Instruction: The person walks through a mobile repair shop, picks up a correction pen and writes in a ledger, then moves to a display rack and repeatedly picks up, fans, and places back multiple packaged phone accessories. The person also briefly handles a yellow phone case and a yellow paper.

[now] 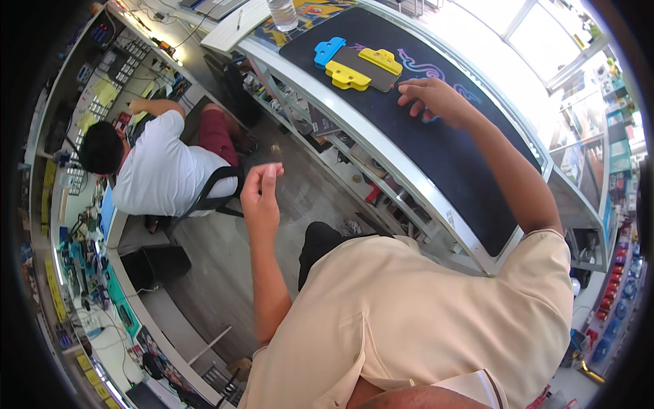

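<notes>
On a black mat (pixel 449 146) with a coloured line design lies a dark flat phone-shaped panel (pixel 377 73), with two yellow plastic clamps, one (pixel 348 76) on its near edge and another (pixel 380 61) on its far edge. A blue clamp (pixel 330 52) sits at its left end. Just right of the panel, my right hand (pixel 436 101) hovers over the mat, fingers loosely bent and apart, holding nothing I can see. My left hand (pixel 261 193) is raised in the air left of the counter, fingers curled and thumb against the forefinger; whatever may be inside is hidden.
The mat covers a glass-sided counter (pixel 409 198) with stocked shelves below. A clear cup (pixel 283 15) stands at its far left. Leftward, another person (pixel 170 160) sits on a chair at a cluttered workbench (pixel 112 273). A black bin (pixel 157 266) stands on the floor.
</notes>
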Motion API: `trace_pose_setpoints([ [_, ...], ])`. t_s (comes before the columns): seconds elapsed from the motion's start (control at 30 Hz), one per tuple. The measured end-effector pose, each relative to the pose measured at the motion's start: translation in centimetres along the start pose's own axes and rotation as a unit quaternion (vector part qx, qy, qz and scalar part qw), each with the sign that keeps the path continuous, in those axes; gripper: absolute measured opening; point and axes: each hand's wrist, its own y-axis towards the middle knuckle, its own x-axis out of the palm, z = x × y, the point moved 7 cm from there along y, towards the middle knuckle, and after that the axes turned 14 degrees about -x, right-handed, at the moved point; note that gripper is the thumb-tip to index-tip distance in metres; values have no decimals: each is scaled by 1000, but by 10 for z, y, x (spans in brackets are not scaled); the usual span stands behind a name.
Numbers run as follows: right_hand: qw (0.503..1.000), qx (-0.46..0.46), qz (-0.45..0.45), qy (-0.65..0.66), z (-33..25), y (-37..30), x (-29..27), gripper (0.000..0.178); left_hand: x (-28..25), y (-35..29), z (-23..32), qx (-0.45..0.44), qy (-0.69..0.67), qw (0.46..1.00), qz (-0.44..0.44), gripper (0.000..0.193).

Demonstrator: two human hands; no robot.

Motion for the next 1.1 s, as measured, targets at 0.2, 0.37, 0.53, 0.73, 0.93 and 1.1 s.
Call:
trace_pose_setpoints([
  [0.2, 970, 63, 116, 206, -3, -3, 16, 44, 111, 182, 93, 238, 234, 939, -83, 41],
  [0.37, 927, 133, 241, 255, -18, 3, 32, 46, 162, 250, 98, 239, 352, 892, -155, 54],
  [0.53, 886, 170, 314, 296, -26, 11, 43, 26, 166, 266, 95, 169, 284, 908, -258, 53],
  [0.73, 880, 165, 344, 282, -18, 16, 48, 23, 179, 280, 95, 146, 243, 903, -323, 47],
  [0.93, 870, 94, 401, 272, -14, 10, 57, 24, 183, 280, 99, 98, 69, 932, -343, 38],
  [1.1, 857, -3, 444, 262, -23, -14, 66, 40, 171, 255, 113, 63, -12, 914, -401, 38],
])
